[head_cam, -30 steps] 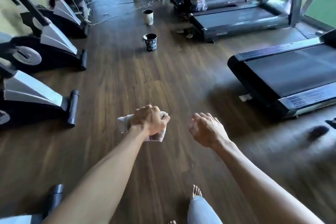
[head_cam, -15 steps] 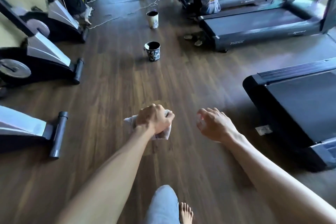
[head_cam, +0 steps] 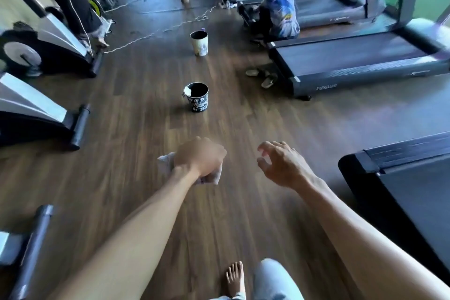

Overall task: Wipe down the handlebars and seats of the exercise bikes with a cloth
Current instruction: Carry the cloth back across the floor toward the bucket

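Observation:
My left hand is curled in a fist round a crumpled white cloth, whose ends stick out on both sides of the fist. My right hand hangs beside it with fingers loosely spread and holds nothing. Both hands are out over the wooden floor. Exercise bikes line the left side: one base at mid left, another farther back, and a foot bar at the lower left. Their handlebars and seats lie outside the frame.
A black patterned bucket stands on the floor ahead, a white one behind it. Treadmills fill the right side. A person sits by the far treadmill, sandals nearby. A cord crosses the floor.
I have walked forward: the buckets and treadmills have come closer and the bike bases have slid down the left side. My right hand's fingers have spread wider. The left still grips the cloth.

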Motion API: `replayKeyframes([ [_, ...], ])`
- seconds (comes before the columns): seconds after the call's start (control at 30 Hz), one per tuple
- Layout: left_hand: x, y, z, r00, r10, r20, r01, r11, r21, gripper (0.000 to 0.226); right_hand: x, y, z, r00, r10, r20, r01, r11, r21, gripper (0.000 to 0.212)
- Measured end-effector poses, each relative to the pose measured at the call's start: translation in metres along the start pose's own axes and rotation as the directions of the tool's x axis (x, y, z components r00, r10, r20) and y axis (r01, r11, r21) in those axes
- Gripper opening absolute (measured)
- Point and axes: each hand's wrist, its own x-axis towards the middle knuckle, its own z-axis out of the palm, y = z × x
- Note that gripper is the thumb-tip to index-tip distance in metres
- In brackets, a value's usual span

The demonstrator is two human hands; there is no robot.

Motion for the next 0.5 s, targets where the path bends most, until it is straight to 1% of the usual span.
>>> replayKeyframes([
  [0.13, 0.113, 0.002, -0.005, 1.0, 0.016, 0.026, -0.015, 1.0, -0.008, 0.042, 0.111, 0.026, -0.013, 1.0, -0.012, -0.009, 0.012, 0.999, 0.03, 0.028],
  [0.33, 0.296, -0.002, -0.011, 1.0, -0.031, 0.004, 0.031, 0.999, -0.018, 0.043, 0.3, 0.063, -0.042, 0.997, -0.079, -0.01, 0.08, 0.996, 0.027, 0.023],
  [0.4, 0.349, -0.006, -0.018, 0.998, -0.068, 0.011, 0.068, 0.997, -0.033, 0.044, 0.358, 0.074, -0.057, 0.996, -0.092, 0.015, 0.092, 0.995, 0.029, 0.019],
  [0.5, 0.432, -0.014, -0.031, 0.989, -0.146, -0.021, 0.144, 0.988, -0.056, 0.044, 0.449, 0.084, -0.078, 0.991, -0.127, 0.048, 0.127, 0.992, 0.015, 0.017],
])
